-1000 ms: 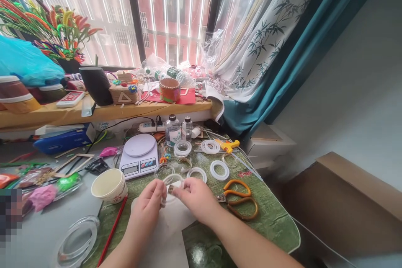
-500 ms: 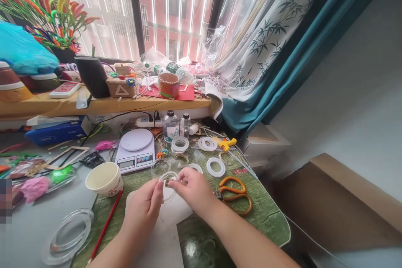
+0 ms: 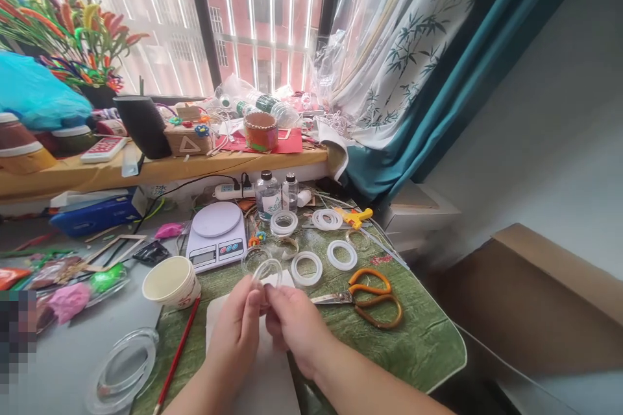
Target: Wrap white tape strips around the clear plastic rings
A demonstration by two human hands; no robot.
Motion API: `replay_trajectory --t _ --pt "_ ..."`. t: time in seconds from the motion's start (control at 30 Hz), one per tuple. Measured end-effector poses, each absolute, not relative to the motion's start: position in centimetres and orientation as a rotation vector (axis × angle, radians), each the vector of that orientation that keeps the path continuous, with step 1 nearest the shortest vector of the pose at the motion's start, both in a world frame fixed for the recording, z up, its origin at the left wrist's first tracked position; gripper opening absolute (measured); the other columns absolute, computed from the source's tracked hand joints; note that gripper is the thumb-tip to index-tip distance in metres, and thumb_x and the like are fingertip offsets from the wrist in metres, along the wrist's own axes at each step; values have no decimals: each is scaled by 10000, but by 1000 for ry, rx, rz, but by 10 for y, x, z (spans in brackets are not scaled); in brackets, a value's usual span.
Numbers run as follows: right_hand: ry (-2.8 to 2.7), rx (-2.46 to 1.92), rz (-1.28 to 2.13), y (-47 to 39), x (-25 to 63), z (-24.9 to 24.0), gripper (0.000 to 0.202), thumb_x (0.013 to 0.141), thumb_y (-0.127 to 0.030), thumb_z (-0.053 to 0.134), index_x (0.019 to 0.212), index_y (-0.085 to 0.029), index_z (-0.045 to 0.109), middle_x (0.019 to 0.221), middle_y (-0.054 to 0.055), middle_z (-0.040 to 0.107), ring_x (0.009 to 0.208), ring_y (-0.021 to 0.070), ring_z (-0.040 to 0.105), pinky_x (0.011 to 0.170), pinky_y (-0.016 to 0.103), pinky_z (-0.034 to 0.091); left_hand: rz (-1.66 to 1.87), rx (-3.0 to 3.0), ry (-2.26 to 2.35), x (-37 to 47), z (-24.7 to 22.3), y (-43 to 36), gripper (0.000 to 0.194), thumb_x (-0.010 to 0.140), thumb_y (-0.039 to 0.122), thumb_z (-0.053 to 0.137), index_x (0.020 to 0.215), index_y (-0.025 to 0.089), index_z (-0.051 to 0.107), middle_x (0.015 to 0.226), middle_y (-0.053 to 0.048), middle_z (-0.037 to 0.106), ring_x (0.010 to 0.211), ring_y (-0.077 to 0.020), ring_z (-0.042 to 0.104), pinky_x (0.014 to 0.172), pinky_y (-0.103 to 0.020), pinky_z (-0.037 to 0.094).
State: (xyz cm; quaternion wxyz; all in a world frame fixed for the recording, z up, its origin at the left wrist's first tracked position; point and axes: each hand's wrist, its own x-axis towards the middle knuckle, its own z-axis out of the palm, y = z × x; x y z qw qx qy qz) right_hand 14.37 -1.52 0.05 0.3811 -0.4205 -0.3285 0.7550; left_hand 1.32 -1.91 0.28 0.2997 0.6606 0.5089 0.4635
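Observation:
My left hand (image 3: 234, 323) and my right hand (image 3: 298, 324) meet over a white sheet of paper (image 3: 270, 379). Between their fingertips they pinch a clear ring (image 3: 268, 266), bangle-sized, held tilted with its far edge raised. The fingers cover its near side. Just past it lies another clear ring (image 3: 256, 260) on the green mat. Two white ring-shaped pieces, a nearer one (image 3: 306, 269) and a farther one (image 3: 342, 255), lie to the right. Scissors with orange handles (image 3: 377, 299) rest beside my right hand, blades toward it.
A kitchen scale (image 3: 217, 243), paper cups (image 3: 171, 282) and a red thin stick (image 3: 179, 353) stand or lie left of centre. Large clear rings (image 3: 124, 369) sit lower left. Two bottles (image 3: 268, 196) and a yellow tool (image 3: 357, 217) are at the back. A cardboard box (image 3: 535, 298) is right.
My right hand has moved down and closer to my left, baring the scissor blades and a white ring behind. The clear ring has turned in the fingers. The view has shifted slightly.

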Motion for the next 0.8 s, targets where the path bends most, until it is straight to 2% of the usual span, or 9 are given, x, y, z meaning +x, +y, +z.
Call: replay_trajectory --t 0.13,0.27,0.4,0.5,0.6,0.8 --pt "-944 -1066 2002 -15 145 1 570 787 -735 677 667 -207 500 540 -73 408 447 77 259 441 254 139 1251 1814 1479 10 7 -20 411 1019 426 404 649 247 432 615 33 449 557 -171 453 546 -264 376" --pt "-1291 -1206 1714 -10 154 -3 568 835 -690 655 598 -210 463 514 -61 404 482 93 298 484 265 199 1258 1742 1538 10 11 -21 411 1012 426 388 641 251 412 601 35 421 547 -171 423 523 -268 351" --pt "-1455 -1384 1397 -1 168 -5 488 831 -535 722 596 -213 440 547 -61 393 541 112 339 518 265 231 1226 1657 1588 13 12 -22 434 1006 461 390 627 249 400 599 34 399 558 -173 413 529 -271 339" --pt "-1524 -1391 1181 5 179 -6 434 886 -468 668 610 -209 454 563 -56 393 571 123 353 543 271 245 1189 1553 1599 12 11 -20 466 1007 520 378 631 247 402 603 35 398 568 -173 407 537 -271 333" --pt "-1511 -1284 1210 6 183 -6 430 911 -510 635 652 -208 473 579 -61 384 576 122 344 543 268 249 1166 1446 1585 10 7 -14 496 988 586 382 630 245 413 597 37 398 570 -173 401 542 -269 330" --pt "-1390 -1322 1439 5 174 -9 383 826 -482 749 768 -213 483 630 -79 428 567 105 362 525 241 261 1057 1338 1485 10 3 -9 553 942 659 433 592 233 475 585 28 451 583 -174 435 573 -261 364"
